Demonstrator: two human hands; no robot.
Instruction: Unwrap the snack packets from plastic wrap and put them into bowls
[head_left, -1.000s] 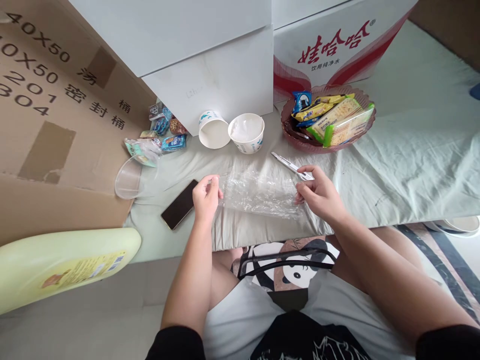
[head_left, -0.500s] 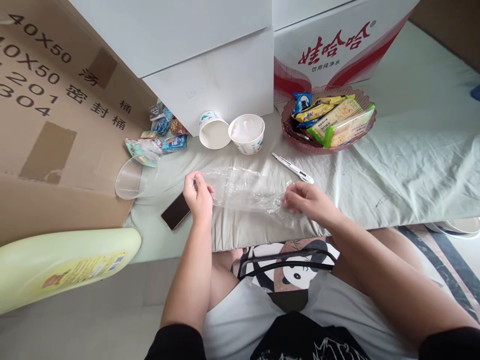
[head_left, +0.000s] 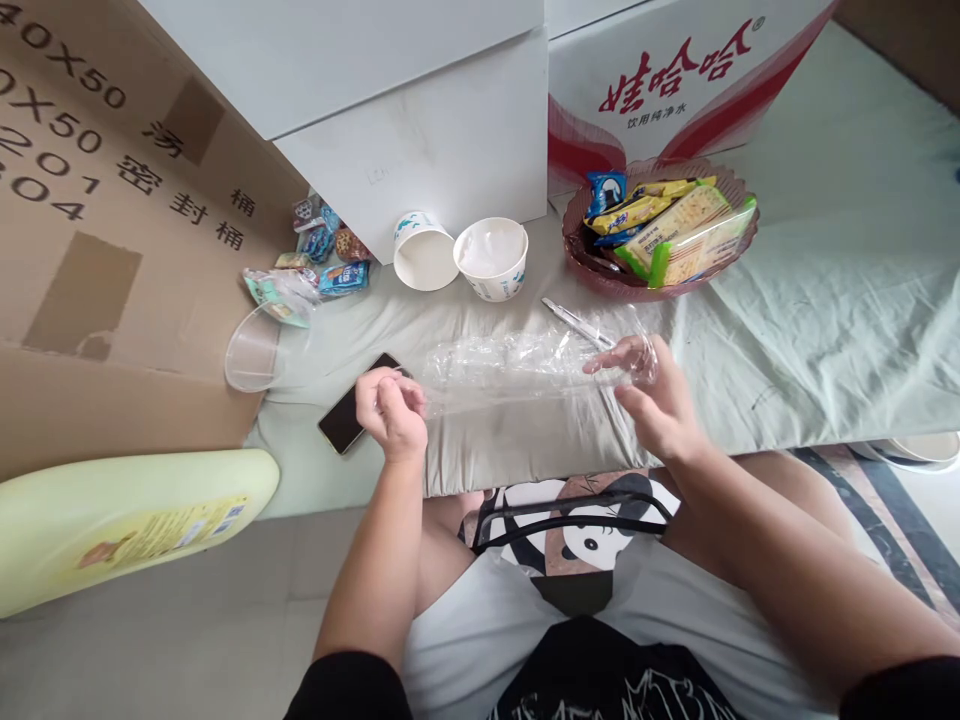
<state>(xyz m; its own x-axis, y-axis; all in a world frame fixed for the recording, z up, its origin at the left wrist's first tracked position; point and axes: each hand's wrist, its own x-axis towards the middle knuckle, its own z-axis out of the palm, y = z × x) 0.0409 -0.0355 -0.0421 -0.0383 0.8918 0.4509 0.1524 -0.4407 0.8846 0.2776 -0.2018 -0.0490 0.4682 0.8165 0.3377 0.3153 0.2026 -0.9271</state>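
Observation:
A clear plastic bag (head_left: 510, 372) stretches crumpled between my two hands, above the cloth. My left hand (head_left: 392, 405) is closed on its left end, with fingers curled, over part of a dark phone (head_left: 346, 418). At the right end, my right hand (head_left: 651, 392) has its thumb apart from the fingers, and the film lies around those fingers. Whether they are inside the bag or behind it, I cannot tell. Just beyond the bag lies a white utility knife (head_left: 574, 322), its near end partly covered by film.
Two paper bowls (head_left: 491, 285) stand at the back, one tipped on its side. Wrapped snacks fill a pink bowl (head_left: 577, 270) on the right. A clear plastic tub (head_left: 255, 350) lies near small packets (head_left: 345, 277) at left. Cartons (head_left: 450, 150) rise behind; a yellow jug (head_left: 150, 520) is front left.
My right hand has moved right and opened from a pinch, the film now around its fingers. My left hand has shifted slightly left and down, keeping its grip on the bag.

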